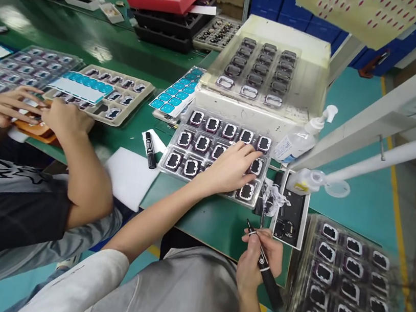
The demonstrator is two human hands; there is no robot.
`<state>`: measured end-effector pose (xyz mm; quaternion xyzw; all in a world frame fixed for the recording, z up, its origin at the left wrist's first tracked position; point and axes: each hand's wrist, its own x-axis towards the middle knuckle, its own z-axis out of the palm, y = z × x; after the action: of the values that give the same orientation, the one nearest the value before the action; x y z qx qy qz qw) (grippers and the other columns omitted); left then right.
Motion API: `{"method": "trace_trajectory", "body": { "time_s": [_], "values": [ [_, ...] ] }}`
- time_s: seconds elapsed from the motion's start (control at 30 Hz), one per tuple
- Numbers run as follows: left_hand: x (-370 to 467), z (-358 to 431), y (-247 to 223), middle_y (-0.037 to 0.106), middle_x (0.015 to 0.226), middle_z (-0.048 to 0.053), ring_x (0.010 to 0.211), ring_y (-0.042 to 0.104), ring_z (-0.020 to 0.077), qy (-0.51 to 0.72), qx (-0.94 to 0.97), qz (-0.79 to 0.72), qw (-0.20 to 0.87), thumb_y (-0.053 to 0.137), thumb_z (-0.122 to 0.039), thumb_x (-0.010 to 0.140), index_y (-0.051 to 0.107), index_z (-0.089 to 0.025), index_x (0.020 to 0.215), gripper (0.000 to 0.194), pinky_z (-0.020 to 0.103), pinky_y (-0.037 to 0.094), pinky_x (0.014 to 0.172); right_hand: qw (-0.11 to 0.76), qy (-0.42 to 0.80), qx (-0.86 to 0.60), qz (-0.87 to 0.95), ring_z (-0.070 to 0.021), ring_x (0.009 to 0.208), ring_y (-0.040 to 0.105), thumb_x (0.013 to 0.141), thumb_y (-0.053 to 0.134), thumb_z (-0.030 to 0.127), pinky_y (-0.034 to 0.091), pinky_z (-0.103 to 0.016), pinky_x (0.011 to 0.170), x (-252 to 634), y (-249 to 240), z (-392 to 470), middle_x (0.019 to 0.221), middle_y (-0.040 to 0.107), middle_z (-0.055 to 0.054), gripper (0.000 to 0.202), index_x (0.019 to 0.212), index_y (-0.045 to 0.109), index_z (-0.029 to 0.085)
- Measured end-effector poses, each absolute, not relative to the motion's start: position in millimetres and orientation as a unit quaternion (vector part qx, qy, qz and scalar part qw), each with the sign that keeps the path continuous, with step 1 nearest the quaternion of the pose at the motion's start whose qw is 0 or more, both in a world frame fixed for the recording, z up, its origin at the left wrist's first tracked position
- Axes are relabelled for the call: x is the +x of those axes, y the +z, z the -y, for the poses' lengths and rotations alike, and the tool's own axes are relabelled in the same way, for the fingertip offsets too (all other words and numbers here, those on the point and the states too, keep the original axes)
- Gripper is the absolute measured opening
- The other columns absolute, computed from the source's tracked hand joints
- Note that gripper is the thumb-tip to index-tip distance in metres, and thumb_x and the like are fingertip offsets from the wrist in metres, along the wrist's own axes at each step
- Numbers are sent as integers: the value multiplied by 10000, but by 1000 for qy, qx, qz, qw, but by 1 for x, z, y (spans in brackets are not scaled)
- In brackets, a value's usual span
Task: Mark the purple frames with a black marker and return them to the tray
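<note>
My left hand [227, 168] reaches over the clear plastic tray [163, 170], its fingers spread across the parts at the right side. The tray holds rows of small dark square frames [202, 144] with silvery rims, which look like watch cases. The hand hides some of them, and I cannot tell whether its fingertips grip one. At the table's front edge, my right hand [255, 263] is closed around a black marker [263, 263]. The marker's tip is bare and points up and left, apart from the tray.
Another clear tray of frames [349, 289] lies at right. A pump bottle [304, 133] and a black box [290, 229] stand beside my tray. Behind it, more parts lie on a white box [253, 110]. A second marker [150, 149] is at left. A co-worker's hands [62, 117] work there.
</note>
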<state>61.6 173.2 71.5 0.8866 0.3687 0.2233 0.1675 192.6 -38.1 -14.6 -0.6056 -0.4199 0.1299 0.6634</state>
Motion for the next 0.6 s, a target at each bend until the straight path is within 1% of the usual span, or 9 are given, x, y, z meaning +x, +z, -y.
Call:
{"method": "trace_trajectory", "body": {
  "time_s": [0.1,0.17,0.27,0.33,0.4,0.5,0.6],
  "values": [
    [68,-175,74,763,1416,216,1362,672,421,214,888,-379,146,832,-238,1044,699,-80,1494,495,588,557,1227,660,127,-607,425,-287,726,792,921,825,377,673,-457,585,192,-15,39,717,740,15,130,963,719,314],
    [69,-173,74,768,1400,217,1351,672,414,212,885,-393,129,821,-202,1047,714,-59,1437,429,577,566,1205,658,128,-611,421,-285,739,792,925,824,387,676,-457,604,191,-17,39,721,738,18,120,954,731,317],
    [71,-170,72,771,1352,187,1322,682,399,204,877,-420,112,823,-201,1046,751,-98,1302,285,551,591,1164,659,131,-627,394,-274,767,791,951,801,416,691,-470,689,188,-21,38,711,724,32,130,910,725,319],
    [72,-169,70,764,1319,173,1307,693,393,211,871,-431,102,833,-226,1043,757,-133,1243,234,542,601,1148,661,132,-635,378,-268,761,784,954,801,424,695,-485,737,187,-21,37,701,717,42,148,891,718,319],
    [69,-171,70,757,1293,160,1284,707,385,233,868,-428,94,831,-261,1048,757,-167,1234,222,537,607,1129,663,136,-634,374,-270,740,781,937,819,415,687,-486,732,187,-20,38,704,728,45,137,899,727,321],
    [47,-184,78,760,1275,147,1248,712,362,274,856,-431,83,754,-279,1095,761,-192,1253,180,521,603,1108,665,149,-629,374,-278,702,784,919,830,393,667,-487,697,190,-19,38,723,752,48,113,917,737,330],
    [6,-211,92,755,1251,148,1259,696,347,282,804,-518,67,657,-222,1123,780,-183,1216,160,499,578,1134,667,156,-623,377,-286,696,787,910,831,375,666,-512,715,192,-19,38,742,765,53,99,922,739,341]
  ]
}}
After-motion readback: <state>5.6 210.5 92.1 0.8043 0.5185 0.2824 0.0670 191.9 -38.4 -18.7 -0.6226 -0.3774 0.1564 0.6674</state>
